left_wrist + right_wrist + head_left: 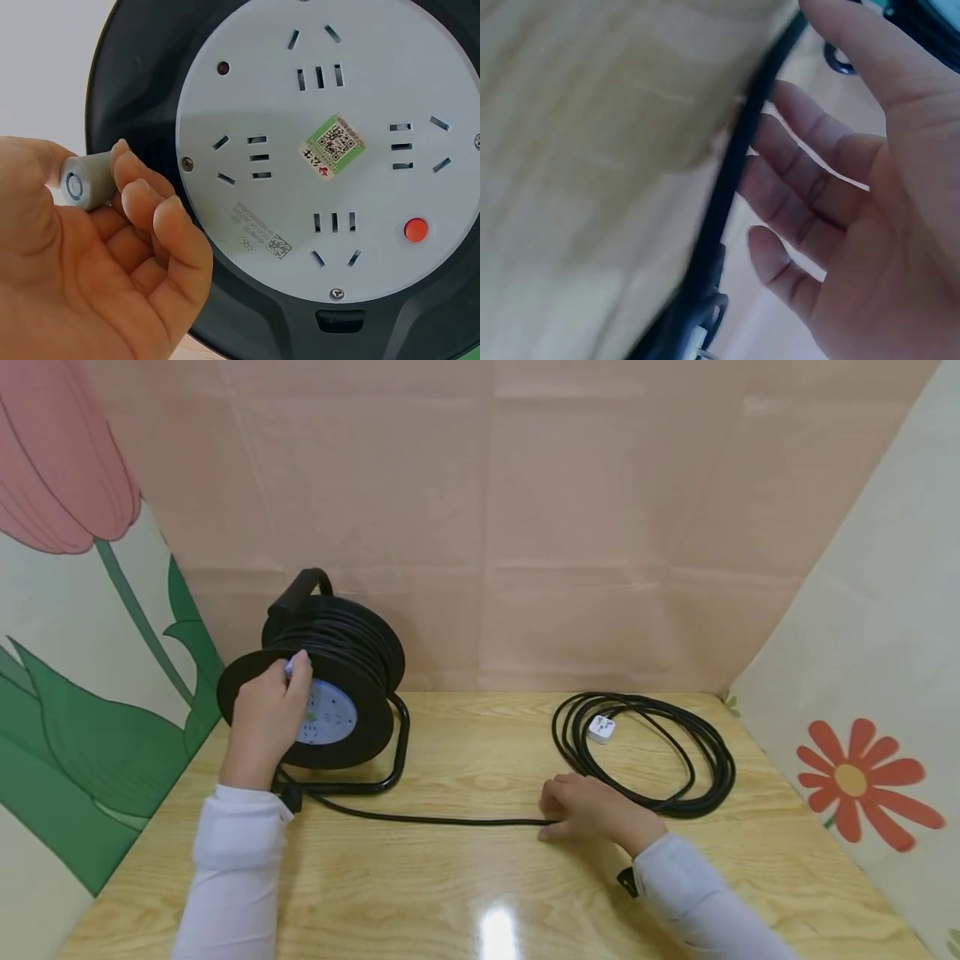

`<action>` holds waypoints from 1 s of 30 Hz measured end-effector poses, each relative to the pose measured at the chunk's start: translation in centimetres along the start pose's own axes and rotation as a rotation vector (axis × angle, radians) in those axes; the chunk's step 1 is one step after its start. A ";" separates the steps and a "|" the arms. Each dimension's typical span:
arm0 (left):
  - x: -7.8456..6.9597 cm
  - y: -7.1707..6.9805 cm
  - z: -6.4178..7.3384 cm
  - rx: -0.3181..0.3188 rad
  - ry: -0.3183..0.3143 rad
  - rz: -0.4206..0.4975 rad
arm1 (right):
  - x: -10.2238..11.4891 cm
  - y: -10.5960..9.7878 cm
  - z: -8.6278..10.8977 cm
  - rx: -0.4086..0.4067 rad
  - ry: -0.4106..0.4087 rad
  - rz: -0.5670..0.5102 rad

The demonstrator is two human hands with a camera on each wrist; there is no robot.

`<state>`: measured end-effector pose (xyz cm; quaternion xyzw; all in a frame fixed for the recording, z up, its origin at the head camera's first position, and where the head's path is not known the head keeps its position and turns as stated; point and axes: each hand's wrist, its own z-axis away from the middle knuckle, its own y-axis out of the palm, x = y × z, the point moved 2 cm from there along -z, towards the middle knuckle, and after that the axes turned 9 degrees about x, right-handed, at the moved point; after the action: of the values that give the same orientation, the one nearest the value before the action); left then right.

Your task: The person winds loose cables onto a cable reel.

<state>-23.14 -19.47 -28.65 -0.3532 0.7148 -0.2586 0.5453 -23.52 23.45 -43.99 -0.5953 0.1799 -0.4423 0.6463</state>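
Note:
A black cable reel (pixel 375 714) stands on a tubular frame at the left of the table, with cable wound round its drum. Its pale socket panel (pixel 247 97) faces the person, showing several outlets, a red button and a green label. My left hand (pixel 266 718) holds the small grey crank knob (pixel 91 180) near the rim between thumb and fingers. From the reel's lower left a black cable (pixel 442 820) runs along the table to my right hand (pixel 592 810). That hand holds the cable between thumb and fingertips, low over the wood.
Behind the right hand lies a loose coil of black cable (pixel 722 768) with a white plug (pixel 601 728) inside its loop. A pink sheet (pixel 480 527) hangs along the table's back edge. Flower-printed panels (pixel 862 693) flank both sides.

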 end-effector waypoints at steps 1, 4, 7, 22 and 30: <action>0.0 0.1 0.0 -0.003 0.005 0.000 | 0.0 0.2 -0.1 0.005 -0.002 0.014; 0.1 0.2 0.0 -0.013 0.021 -0.001 | 0.0 0.4 -0.4 -0.002 -0.015 0.050; 0.1 0.4 -0.1 -0.030 0.038 -0.006 | 0.2 0.3 -0.3 -0.032 -0.047 0.082; 0.4 0.6 -0.8 -0.042 0.120 -0.036 | -1.6 -2.5 0.9 -0.340 0.086 0.088; 0.5 0.5 -0.8 -0.031 0.133 -0.048 | -3.0 -3.8 2.2 -0.341 0.169 0.075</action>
<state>-24.11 -19.58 -29.16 -0.3606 0.7448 -0.2835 0.4846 -24.86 27.54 -40.83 -0.6497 0.3279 -0.4293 0.5349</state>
